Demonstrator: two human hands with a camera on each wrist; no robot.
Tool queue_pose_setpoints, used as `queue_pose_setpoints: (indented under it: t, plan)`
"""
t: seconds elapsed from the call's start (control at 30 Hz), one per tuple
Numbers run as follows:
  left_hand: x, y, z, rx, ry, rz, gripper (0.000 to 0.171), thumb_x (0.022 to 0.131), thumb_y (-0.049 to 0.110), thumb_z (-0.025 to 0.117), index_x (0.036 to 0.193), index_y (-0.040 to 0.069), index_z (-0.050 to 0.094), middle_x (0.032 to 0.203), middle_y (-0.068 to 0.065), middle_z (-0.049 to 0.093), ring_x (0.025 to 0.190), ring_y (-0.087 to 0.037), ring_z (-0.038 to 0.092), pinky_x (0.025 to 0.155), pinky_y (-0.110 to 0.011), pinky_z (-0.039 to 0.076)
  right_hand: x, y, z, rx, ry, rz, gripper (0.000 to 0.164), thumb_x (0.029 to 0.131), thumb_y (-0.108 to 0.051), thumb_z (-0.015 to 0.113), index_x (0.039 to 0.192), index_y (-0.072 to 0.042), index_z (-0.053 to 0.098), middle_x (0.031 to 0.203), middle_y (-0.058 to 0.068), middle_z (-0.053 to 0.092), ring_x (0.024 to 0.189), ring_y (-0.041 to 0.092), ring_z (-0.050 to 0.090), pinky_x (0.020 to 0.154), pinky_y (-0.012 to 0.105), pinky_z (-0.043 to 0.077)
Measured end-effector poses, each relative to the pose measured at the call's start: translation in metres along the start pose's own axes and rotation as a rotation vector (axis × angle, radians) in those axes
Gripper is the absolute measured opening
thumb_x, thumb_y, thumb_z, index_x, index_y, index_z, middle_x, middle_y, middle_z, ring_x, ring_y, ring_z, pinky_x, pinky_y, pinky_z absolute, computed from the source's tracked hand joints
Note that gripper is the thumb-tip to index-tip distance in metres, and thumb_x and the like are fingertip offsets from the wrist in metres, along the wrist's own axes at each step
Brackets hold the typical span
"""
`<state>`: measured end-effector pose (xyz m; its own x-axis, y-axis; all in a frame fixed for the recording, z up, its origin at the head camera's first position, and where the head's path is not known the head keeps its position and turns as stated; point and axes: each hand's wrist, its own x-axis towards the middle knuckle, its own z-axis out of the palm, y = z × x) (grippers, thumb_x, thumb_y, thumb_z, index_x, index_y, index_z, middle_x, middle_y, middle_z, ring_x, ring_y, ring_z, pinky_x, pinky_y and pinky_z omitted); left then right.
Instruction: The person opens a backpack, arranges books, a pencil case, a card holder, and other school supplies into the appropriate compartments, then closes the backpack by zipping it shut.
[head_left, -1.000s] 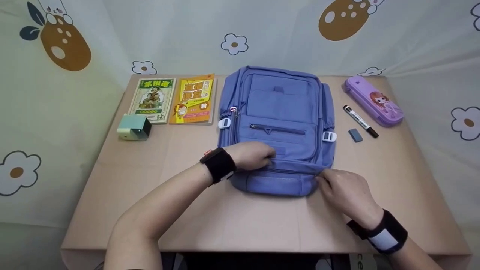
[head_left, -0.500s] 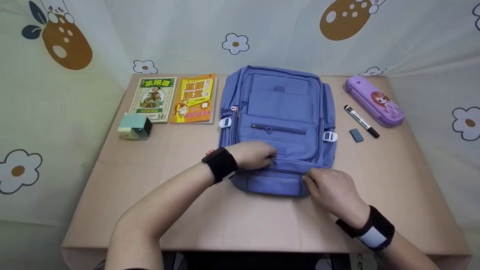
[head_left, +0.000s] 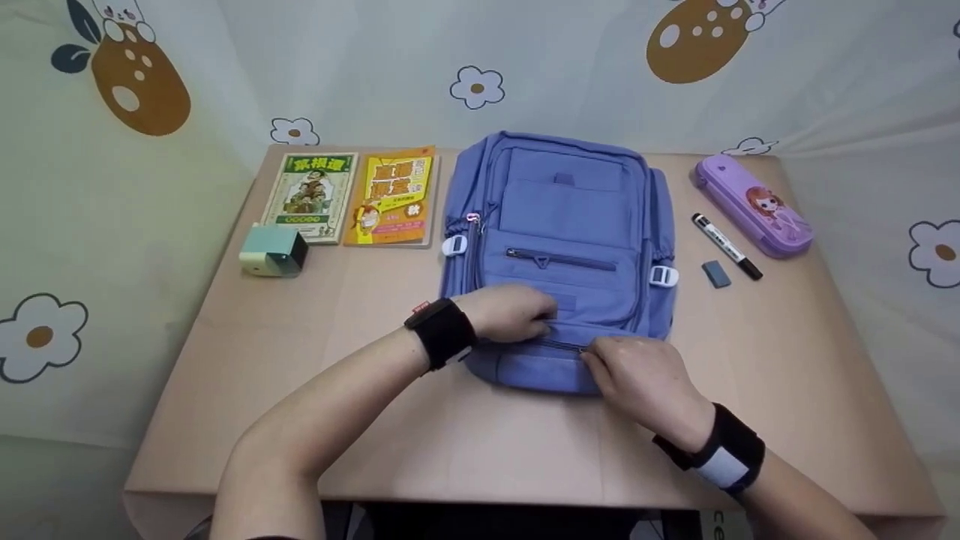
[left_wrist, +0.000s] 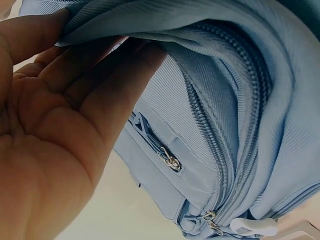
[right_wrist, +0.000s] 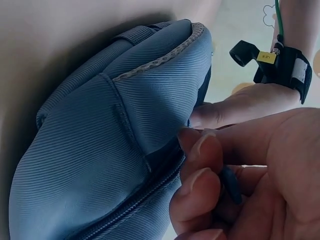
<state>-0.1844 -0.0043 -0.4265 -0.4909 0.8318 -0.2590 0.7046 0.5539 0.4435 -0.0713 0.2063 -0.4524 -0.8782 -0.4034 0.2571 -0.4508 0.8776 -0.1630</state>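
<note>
"Where is the blue backpack (head_left: pixel 570 214) held?"
"At its near end. The blue pull tab (right_wrist: pixel 231 185) of the lower zip (head_left: pixel 562 346) is pinched in the right grip (head_left: pixel 645 386); just above that zip, a fold of cloth (left_wrist: pixel 100 22) is held between thumb and fingers by the left grip (head_left: pixel 510 311)."
"And the rest of it?"
"Laid front up on the desk (head_left: pixel 375 420), stretched away beyond both."
"What has been changed since a second ago?"
"The right grip has been drawn leftward along the zip, from the right corner towards the middle, nearer the left one, which has been kept in place."
"What is seen farther off?"
"On the right, a blue-grey block (head_left: pixel 716 274), a marker (head_left: pixel 726 246) and a purple case (head_left: pixel 754 206); on the left, a mint-green box (head_left: pixel 272 250) and, behind it, a green book (head_left: pixel 311 196) beside an orange book (head_left: pixel 394 196)."
</note>
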Motion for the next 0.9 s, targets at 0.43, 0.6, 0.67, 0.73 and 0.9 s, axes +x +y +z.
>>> queue_pose_setpoints:
  t: [0.43, 0.6, 0.67, 0.73, 0.9]
  plan:
    - [-0.028, -0.013, 0.003, -0.028, -0.024, 0.014, 0.029, 0.090, 0.009, 0.070, 0.119, 0.006, 0.066, 0.107, -0.003, 0.065, 0.096, -0.019, 0.059, 0.094, -0.039, 0.050, -0.002, 0.001, -0.002, -0.015, -0.028, -0.012, 0.030, 0.095, -0.020, 0.069, 0.071, -0.020, 0.052, 0.059, -0.005, 0.048, 0.056, 0.022, 0.059, 0.047, 0.040, 0.042]
    - [-0.049, -0.026, 0.000, -0.022, 0.012, 0.003, 0.034, 0.084, 0.008, 0.075, 0.117, 0.006, 0.068, 0.108, -0.005, 0.068, 0.097, -0.022, 0.062, 0.094, -0.040, 0.051, -0.003, 0.002, -0.002, -0.012, -0.032, -0.012, 0.026, 0.095, -0.020, 0.070, 0.073, -0.020, 0.056, 0.062, -0.006, 0.052, 0.058, 0.020, 0.060, 0.048, 0.039, 0.044]
    - [-0.056, -0.031, 0.000, -0.009, 0.037, 0.015, 0.033, 0.082, 0.007, 0.074, 0.114, 0.005, 0.070, 0.108, -0.006, 0.069, 0.095, -0.021, 0.062, 0.092, -0.039, 0.051, -0.003, 0.002, -0.002, -0.011, -0.033, -0.010, 0.025, 0.095, -0.020, 0.070, 0.073, -0.021, 0.057, 0.062, -0.008, 0.051, 0.057, 0.018, 0.058, 0.047, 0.038, 0.043]
    - [-0.060, -0.036, 0.000, 0.004, 0.062, 0.031, 0.026, 0.085, 0.007, 0.071, 0.111, 0.005, 0.071, 0.106, -0.005, 0.069, 0.092, -0.020, 0.061, 0.089, -0.038, 0.052, -0.003, 0.003, -0.003, -0.012, -0.034, -0.007, 0.027, 0.095, -0.021, 0.070, 0.072, -0.021, 0.056, 0.061, -0.009, 0.049, 0.055, 0.015, 0.055, 0.046, 0.036, 0.042]
    - [-0.060, -0.041, -0.001, 0.046, 0.100, 0.080, 0.010, 0.099, 0.011, 0.062, 0.100, 0.005, 0.070, 0.089, -0.003, 0.063, 0.082, -0.020, 0.058, 0.080, -0.040, 0.051, -0.003, 0.002, -0.003, -0.009, -0.034, -0.010, 0.032, 0.095, -0.022, 0.069, 0.069, -0.022, 0.051, 0.059, -0.010, 0.043, 0.052, 0.012, 0.048, 0.045, 0.034, 0.038]
